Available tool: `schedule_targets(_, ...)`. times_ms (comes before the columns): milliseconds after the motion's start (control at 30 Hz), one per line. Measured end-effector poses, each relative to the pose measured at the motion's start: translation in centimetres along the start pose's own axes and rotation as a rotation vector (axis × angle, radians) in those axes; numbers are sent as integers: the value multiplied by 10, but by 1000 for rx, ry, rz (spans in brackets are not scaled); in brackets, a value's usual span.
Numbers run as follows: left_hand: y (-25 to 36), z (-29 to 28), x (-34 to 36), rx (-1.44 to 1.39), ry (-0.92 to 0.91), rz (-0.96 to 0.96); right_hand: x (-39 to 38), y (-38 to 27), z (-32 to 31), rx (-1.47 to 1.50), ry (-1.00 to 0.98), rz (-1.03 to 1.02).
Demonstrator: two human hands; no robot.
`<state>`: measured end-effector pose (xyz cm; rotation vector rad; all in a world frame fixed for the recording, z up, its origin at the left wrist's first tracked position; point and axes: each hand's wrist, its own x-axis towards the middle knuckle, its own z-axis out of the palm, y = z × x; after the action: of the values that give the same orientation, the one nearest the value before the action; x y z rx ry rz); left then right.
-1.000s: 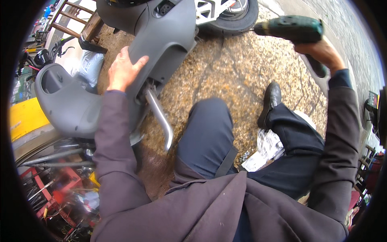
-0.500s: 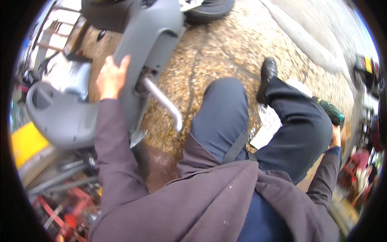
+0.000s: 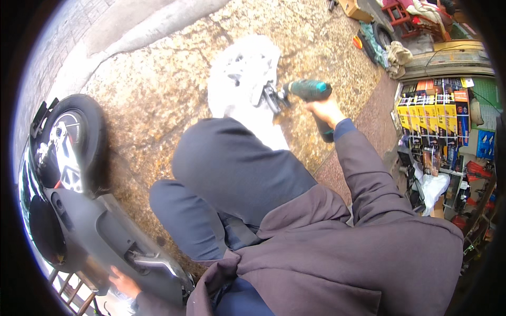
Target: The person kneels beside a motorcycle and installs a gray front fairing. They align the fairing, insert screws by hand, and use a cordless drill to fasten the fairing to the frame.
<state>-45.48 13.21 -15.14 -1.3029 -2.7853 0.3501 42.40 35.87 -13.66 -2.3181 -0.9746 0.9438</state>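
Observation:
A green and black cordless drill [image 3: 311, 90] is gripped in my right hand [image 3: 326, 109], its fingers wrapped round the handle. Its front end points left, beside some dark metal parts [image 3: 271, 99] on a white plastic sheet or bag [image 3: 224, 87] on the ground. At the lower left, my left hand [image 3: 125, 282] rests against the grey body [image 3: 92, 224] of a scooter, fingers stretched out. A bare metal kickstand or lever [image 3: 154, 262] juts from the scooter's side. The scooter's black wheel [image 3: 84, 137] shows farther out at the left.
Rough stone paving [image 3: 153, 95] runs between the scooter and the sheet. At the right is a shop front with stacked yellow and black boxes [image 3: 429, 118] behind a sill [image 3: 448, 57]. A cardboard box [image 3: 354, 9] and rags [image 3: 398, 57] lie at the far right.
My view has swung to the right. The drill in my right hand has moved from beside my right knee to the parts on the white sheet. My left hand stays on the scooter.

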Motion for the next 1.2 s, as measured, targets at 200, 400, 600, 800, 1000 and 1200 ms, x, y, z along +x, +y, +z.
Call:
schedule_targets(200,28,-28,-5,-219,-4,-224,13,15,24,335,-207,276)
schedule_targets(400,-1,-8,0,-177,40,-78,44,30,107,769,-585,503)
schedule_targets(600,-25,-9,2,-41,-122,-51,74,48,187,744,-749,660)
schedule_targets(800,-9,-20,-4,-60,-143,-160,78,41,194,227,-604,431)
schedule_targets(1000,-20,-16,-9,-28,-164,-143,136,-26,198,-586,-611,-42)
schedule_targets(1200,-25,-16,-16,41,-142,-34,243,-43,282,-543,-68,-582)
